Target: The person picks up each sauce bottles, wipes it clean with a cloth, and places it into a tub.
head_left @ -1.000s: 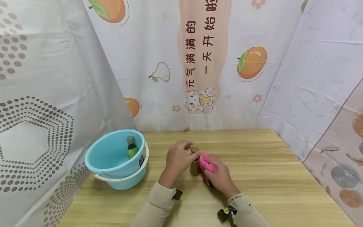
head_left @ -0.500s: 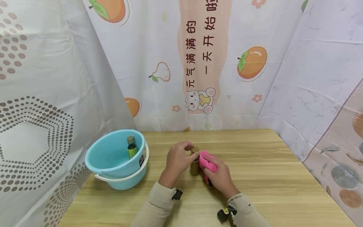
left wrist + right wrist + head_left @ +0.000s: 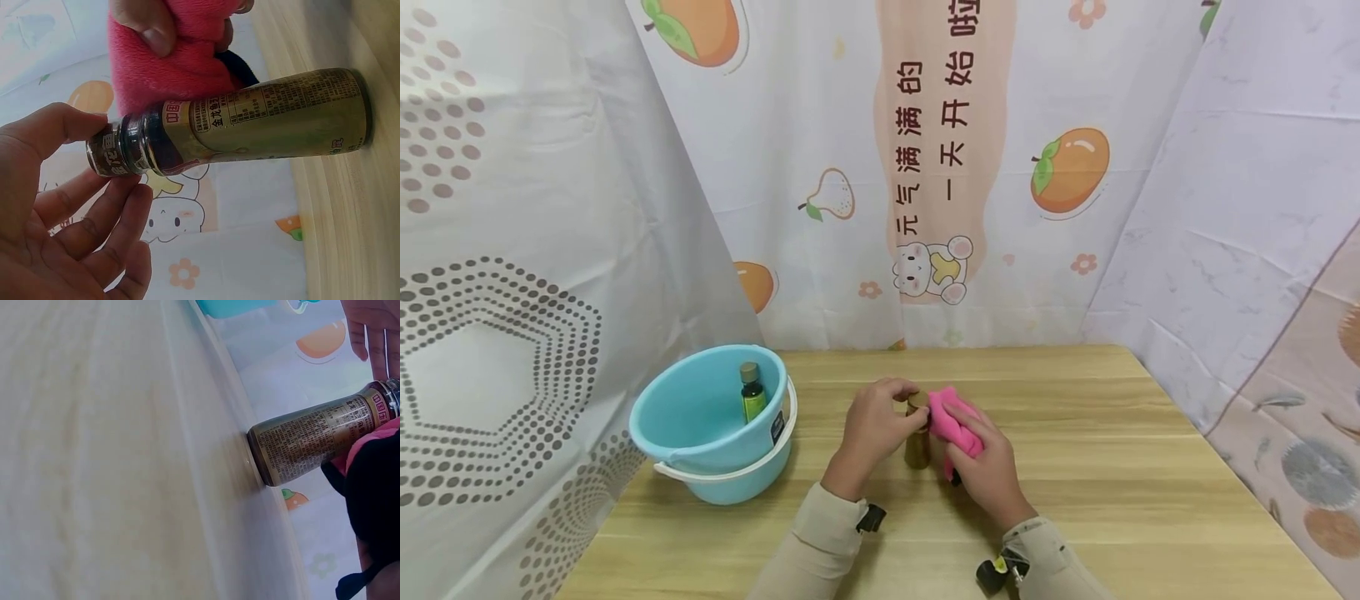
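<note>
A brown-gold glass bottle [image 3: 917, 452] with printed labels stands upright on the table. My left hand [image 3: 874, 427] pinches its cap [image 3: 107, 152] between thumb and fingers. A bunched pink plush cloth [image 3: 951, 423] is in my right hand [image 3: 992, 475], held against the bottle's neck and upper side. In the left wrist view, the pink cloth [image 3: 169, 78] overlaps the bottle's neck, and a dark loop [image 3: 239, 67] shows under it. The right wrist view has the bottle's lower body [image 3: 306, 440] bare, with black material [image 3: 378, 494] in front of the right hand.
A light blue bucket [image 3: 730, 490] with a white handle [image 3: 722, 477] stands at the table's left. Inside it is a small dark bottle [image 3: 752, 393] with a yellow-green label. Behind the wooden table [image 3: 1112, 500] hangs a printed curtain [image 3: 842, 275].
The pink cloth has risen a little toward the bottle's cap with my right hand. My left hand keeps its pinch on the cap. The head view has shifted slightly.
</note>
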`<state>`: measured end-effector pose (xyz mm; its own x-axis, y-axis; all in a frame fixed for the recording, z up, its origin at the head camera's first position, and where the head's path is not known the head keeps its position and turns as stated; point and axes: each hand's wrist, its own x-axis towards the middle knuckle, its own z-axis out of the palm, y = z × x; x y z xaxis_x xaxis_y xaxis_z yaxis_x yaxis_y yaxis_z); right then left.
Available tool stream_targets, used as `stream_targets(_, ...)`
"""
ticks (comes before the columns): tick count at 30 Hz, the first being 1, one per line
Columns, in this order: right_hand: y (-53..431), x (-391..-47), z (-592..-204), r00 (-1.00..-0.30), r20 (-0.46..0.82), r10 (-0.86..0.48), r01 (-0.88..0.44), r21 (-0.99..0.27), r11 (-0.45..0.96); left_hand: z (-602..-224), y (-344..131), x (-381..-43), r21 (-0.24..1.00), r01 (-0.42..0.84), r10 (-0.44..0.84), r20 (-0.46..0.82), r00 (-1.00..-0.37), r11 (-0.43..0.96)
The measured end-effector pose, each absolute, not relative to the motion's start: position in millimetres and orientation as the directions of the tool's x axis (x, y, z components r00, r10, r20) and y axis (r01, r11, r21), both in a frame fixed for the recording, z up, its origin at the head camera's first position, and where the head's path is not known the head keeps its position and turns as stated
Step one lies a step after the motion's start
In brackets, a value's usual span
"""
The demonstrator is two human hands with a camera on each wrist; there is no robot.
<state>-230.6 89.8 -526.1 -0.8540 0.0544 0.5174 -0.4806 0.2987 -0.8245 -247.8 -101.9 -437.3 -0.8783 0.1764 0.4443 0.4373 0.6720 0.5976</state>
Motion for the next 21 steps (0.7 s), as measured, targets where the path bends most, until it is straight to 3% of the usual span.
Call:
stream_targets(13,93.3,-229.7,-527.7,-0.873,0.487,0.025,-0.459,-0.838,0.295,-437.7,-100.2,-245.6,0.613,0.437,0.175,0.440,-0.881,0.658)
stream_targets(21,93.9,-230.9,-527.7,-0.919,0.395,-0.016,-0.368,-0.840,0.399,-436.7,-100.7,-244.9,0.612,0.439,0.173,0.445,-0.879,0.658)
